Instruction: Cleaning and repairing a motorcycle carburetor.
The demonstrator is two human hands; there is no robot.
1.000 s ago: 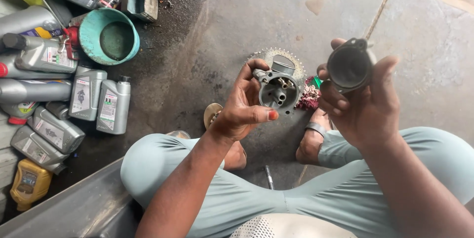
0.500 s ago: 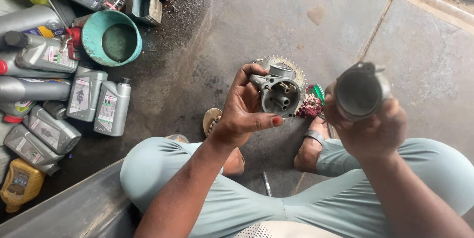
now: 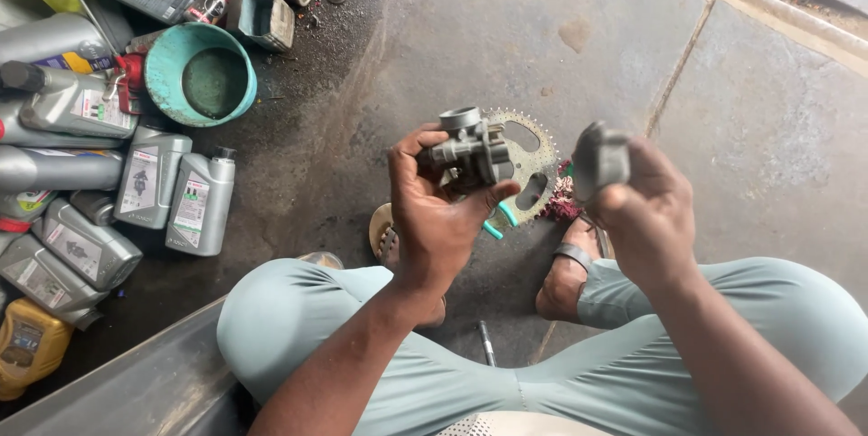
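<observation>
- Far left, on the dark, oily floor (image 3: 362, 83), grey oil bottles (image 3: 176, 192) stand and lie in a loose cluster. Each is a squat jug with a pale label on its face and a dark cap, and two stand upright side by side nearest me.
- Near left, at the edge, a yellow bottle (image 3: 27, 345) lies on its side, apart from the grey ones.
- Behind the bottles sits a round teal bowl (image 3: 201, 74), open side up, with murky liquid in it. It looks placed within reach as a catch basin.
- My left hand (image 3: 434, 219) holds a grey metal carburetor (image 3: 466, 156) raised above my knees. The fingers are curled tight round its body and the thumb is pressed on the near side, so the part is tilted for me to see.
- Beyond the carburetor, a toothed sprocket (image 3: 533, 156) lies flat on the floor, partly hidden by my hand.
- My right hand (image 3: 637, 210) is closed round a small grey metal cap (image 3: 599, 157), fingers wrapped under it. It is level with the carburetor and just beside it, not touching.
</observation>
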